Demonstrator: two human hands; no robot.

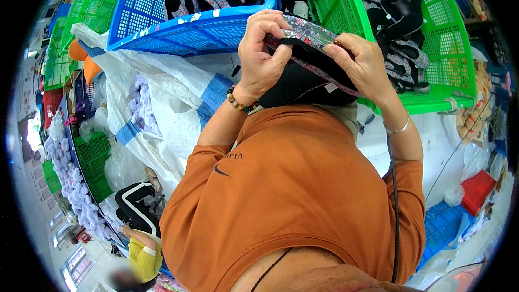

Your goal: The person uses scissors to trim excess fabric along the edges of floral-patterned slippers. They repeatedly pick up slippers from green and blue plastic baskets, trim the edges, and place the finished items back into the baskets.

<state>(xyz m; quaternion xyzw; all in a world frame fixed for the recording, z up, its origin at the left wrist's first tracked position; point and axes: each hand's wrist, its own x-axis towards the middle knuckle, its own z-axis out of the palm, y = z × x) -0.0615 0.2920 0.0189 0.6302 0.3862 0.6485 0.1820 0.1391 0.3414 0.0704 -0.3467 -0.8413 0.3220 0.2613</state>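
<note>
Grey floral fabric strip [309, 28] spanning between left hand [264, 48] and right hand [363, 64], both pinching it; blue basket [216, 31] and green basket [453, 65] standing beyond

Bright, diffuse light filling the room. Windows [79, 266] glowing lower left; far-left patch blowing out to white. Bangle [398, 128] glinting. Shadow pooling between blue crate [186, 35] and green crate [336, 0]. Crate edges bowing; black vignette circling the view, blue fringing its rim. Co-worker's head [124, 276] blurring out; fingers [268, 20] showing clearly.
</note>
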